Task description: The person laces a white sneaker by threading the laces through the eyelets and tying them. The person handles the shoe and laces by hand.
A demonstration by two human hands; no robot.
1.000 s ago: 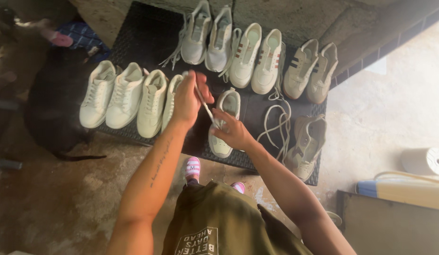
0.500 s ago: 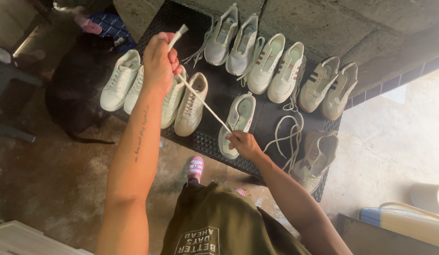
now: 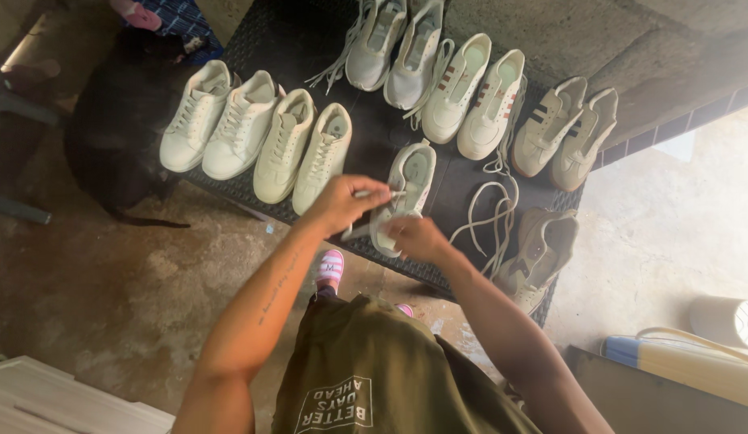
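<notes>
While both of our hands meet over a single white sneaker (image 3: 406, 193) near the front edge of the dark mat (image 3: 366, 133), the left hand (image 3: 346, 201) is curled nearly closed, its fingers pinching a white shoelace (image 3: 379, 194) that runs across the sneaker's opening. The right hand (image 3: 414, 237) is also drawn in tight, fingertips pressed to the sneaker's near end — we cannot tell whether it grips the lace or only steadies the shoe. This sneaker lies alone, toe toward us, between a row of four cream sneakers (image 3: 257, 133) to the left and a loose lace (image 3: 486, 217) coiled on the mat to its right. Farther off sit a grey pair (image 3: 394, 44), a pair with red stripes (image 3: 470, 96), and a pair with dark stripes (image 3: 567, 133). A tan shoe (image 3: 538, 253) rests at the mat's right near corner — unlaced.
</notes>
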